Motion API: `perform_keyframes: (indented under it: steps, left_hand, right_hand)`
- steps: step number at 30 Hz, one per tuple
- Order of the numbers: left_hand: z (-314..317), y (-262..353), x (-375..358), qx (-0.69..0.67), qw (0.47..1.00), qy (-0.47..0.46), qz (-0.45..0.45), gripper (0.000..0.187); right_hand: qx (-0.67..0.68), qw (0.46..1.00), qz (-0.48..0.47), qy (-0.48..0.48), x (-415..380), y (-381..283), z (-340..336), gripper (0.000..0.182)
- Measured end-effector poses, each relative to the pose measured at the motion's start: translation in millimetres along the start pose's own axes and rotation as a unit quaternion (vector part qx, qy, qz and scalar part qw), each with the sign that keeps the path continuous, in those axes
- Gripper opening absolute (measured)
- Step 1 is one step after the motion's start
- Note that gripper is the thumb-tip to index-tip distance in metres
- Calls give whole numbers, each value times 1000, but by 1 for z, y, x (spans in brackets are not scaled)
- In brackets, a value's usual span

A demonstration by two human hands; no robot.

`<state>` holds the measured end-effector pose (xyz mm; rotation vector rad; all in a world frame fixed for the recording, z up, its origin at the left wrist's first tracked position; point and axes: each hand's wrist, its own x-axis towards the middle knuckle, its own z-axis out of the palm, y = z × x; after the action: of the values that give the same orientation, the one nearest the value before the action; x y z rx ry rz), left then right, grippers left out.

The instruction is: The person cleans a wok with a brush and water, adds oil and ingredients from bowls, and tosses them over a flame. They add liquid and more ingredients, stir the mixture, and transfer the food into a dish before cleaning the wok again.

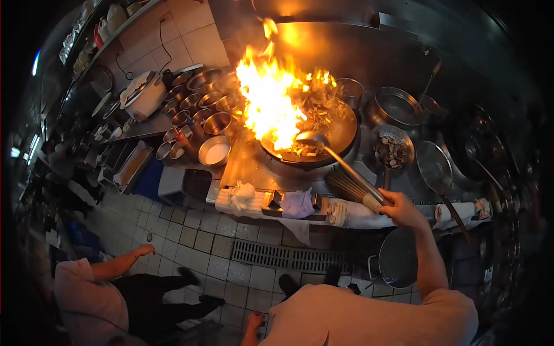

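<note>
My right hand (pixel 402 209) is closed around the handle of a long ladle (pixel 346 167), whose bowl rests among the food in a large wok (pixel 340 130). Tall flames (pixel 268 95) rise from the wok's left side over browned, shredded-looking food (pixel 320 118). Beneath the ladle handle lies a bamboo wok brush (pixel 349 187). Low at the bottom edge, my left hand (pixel 254 320) hangs beside my body, well away from the stove. Its fingers look curled; what they hold, if anything, is hidden.
Right of the wok, a perforated strainer (pixel 393 135) holds sliced food, near a metal pan (pixel 398 106) and a long-handled pan (pixel 434 167). Seasoning bowls (pixel 218 124) crowd the left. Cloths (pixel 297 203) lie along the front edge. A co-worker (pixel 92 294) stands at left; a pot (pixel 398 259) is below.
</note>
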<state>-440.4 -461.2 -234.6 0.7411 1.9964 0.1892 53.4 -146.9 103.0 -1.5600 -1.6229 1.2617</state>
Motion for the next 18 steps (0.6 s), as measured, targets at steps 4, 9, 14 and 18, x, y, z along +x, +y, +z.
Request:
perform_keyframes:
  steps: [4, 9, 14, 18]
  left_hand:
    - [-8, 18, 11, 91, 996, -9, 5, 18]
    - [-30, 25, 35, 289, 895, 17, 341, 16]
    - [-23, 38, 19, -117, 993, 18, 17, 19]
    - [-17, 4, 12, 374, 819, 14, 435, 18]
  right_hand:
    - [-22, 999, -25, -39, 68, 22, -2, 28]
    - [-51, 991, -38, 115, 184, 5, 34, 25]
    - [25, 991, -68, 110, 187, 24, 85, 27]
    - [220, 974, 32, -48, 82, -22, 79, 32]
